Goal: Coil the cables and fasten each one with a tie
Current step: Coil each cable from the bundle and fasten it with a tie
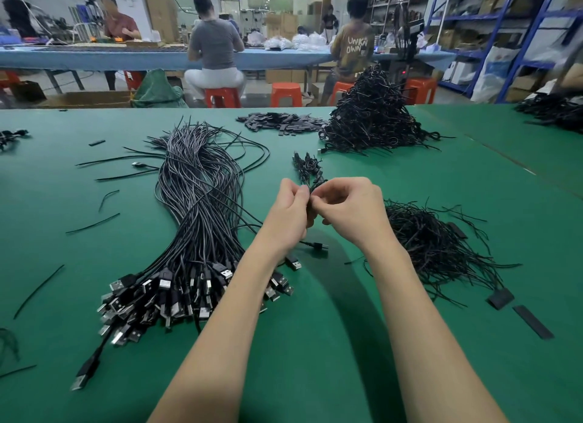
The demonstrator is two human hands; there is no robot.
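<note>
The green worktop point(315, 359) fills the lower frame, its far edge running across just below the red stools point(285, 94) and a seam crossing it on the right; the widest bare stretch lies nearest the person, between and beneath the forearms. On the left sprawls the long bundle of uncoiled USB cables point(195, 208), plugs fanned toward the near edge and loose ends trailing away. At the back right rises the heap of coiled, tied cables point(372, 116), with a flat scatter of black strips point(280, 122) just beside it. To the right of the hands lies a loose pile of black wire ties point(435, 245) (two flat black strips sit at its near side).

Above the middle, the left hand point(288, 214) and right hand point(350, 211) meet, fingers of both curled and pinching the small coiled cable point(315, 185) held off the worktop. The cable is mostly hidden by the fingers, so the tie cannot be made out. A further dark pile at the far right is cut off by the frame.
</note>
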